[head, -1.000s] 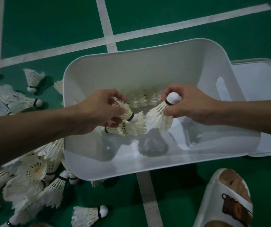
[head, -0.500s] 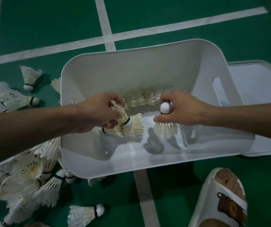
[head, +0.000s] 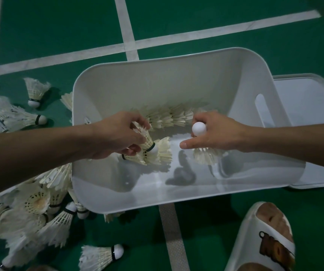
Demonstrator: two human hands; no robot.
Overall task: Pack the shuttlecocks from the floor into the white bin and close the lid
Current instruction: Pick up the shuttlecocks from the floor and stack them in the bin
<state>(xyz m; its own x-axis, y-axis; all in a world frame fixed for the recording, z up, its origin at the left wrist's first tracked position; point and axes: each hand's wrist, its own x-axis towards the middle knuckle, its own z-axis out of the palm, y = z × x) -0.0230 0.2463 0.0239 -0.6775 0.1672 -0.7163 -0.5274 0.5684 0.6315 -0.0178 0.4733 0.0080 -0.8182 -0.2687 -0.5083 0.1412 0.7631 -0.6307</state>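
Note:
The open white bin (head: 176, 194) stands on the green court floor. Both hands are inside it. My left hand (head: 116, 133) grips a small bunch of shuttlecocks (head: 153, 151), corks pointing right. My right hand (head: 215, 132) holds one shuttlecock (head: 206, 155) upright, white cork up between the fingers, feathers down near the bin floor. A nested row of shuttlecocks (head: 169, 116) lies along the bin's far wall. Several loose shuttlecocks (head: 39, 212) are piled on the floor left of the bin. The white lid (head: 313, 114) lies flat to the right.
A foot in a white slipper (head: 264, 237) stands at the lower right, close to the bin's front edge. White court lines (head: 126, 32) cross the floor beyond and under the bin. More shuttlecocks (head: 35, 92) lie scattered at far left.
My right hand has turned its shuttlecock from slanted to upright and lowered it toward the bin floor. My left hand has kept its bunch nearly in place.

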